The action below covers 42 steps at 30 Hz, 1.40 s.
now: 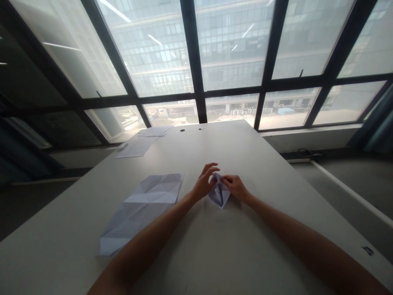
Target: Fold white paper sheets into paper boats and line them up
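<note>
One white table (221,147) fronts windows (233,45), right hand (237,186) pinching folded paper (220,199), left hand (202,184) grip unclear.

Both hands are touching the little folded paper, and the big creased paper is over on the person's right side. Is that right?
Not quite: the big creased paper lies on the person's left side, as the head view shows. The left hand and right hand do both touch the little folded paper.
</note>
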### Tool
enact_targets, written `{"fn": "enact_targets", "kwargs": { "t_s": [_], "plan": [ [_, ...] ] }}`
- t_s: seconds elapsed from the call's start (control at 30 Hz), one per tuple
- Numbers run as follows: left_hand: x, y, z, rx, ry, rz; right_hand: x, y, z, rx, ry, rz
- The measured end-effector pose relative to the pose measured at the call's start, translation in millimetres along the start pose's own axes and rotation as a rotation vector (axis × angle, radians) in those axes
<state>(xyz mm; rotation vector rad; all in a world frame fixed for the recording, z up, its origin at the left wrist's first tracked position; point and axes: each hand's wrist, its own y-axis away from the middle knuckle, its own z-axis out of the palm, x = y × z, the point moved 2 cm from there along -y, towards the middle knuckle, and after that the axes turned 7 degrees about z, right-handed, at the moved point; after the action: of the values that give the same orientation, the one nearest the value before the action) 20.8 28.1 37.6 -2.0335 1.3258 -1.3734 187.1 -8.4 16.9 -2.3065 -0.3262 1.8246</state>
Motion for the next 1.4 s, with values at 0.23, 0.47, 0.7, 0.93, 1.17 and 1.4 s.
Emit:
{"fn": "enact_targets", "kwargs": {
  "t_s": [0.23,0.47,0.7,0.93,1.17,1.4],
  "plan": [
    [-4.8,-1.4,-10.2,0.065,-0.192,0.000,2.9,-1.0,-11.9,0.108,-0.232,0.169],
    [-10.4,-2.0,-12.9,0.297,-0.269,-0.295,0.1,1.8,-17.0,0.213,-0.530,0.133],
    [-17.7,0.2,-3.3,0.411,0.139,-0.518,12.0,-1.8,-13.1,0.498,-0.401,0.246],
    [-21.2,3.8,-4.9,0.247,0.232,-0.618,24.4,-9.4,-36.6,0.590,-0.201,0.207],
    [-13.4,-4.5,-1.1,0.020,0.101,-0.434,6.4,-10.6,-31.7,0.224,0.033,0.086],
    [-2.9,-4.2,-0.3,-0.157,0.396,-0.664,3.9,-9.3,-23.2,0.067,-0.053,0.073]
  ]
}}
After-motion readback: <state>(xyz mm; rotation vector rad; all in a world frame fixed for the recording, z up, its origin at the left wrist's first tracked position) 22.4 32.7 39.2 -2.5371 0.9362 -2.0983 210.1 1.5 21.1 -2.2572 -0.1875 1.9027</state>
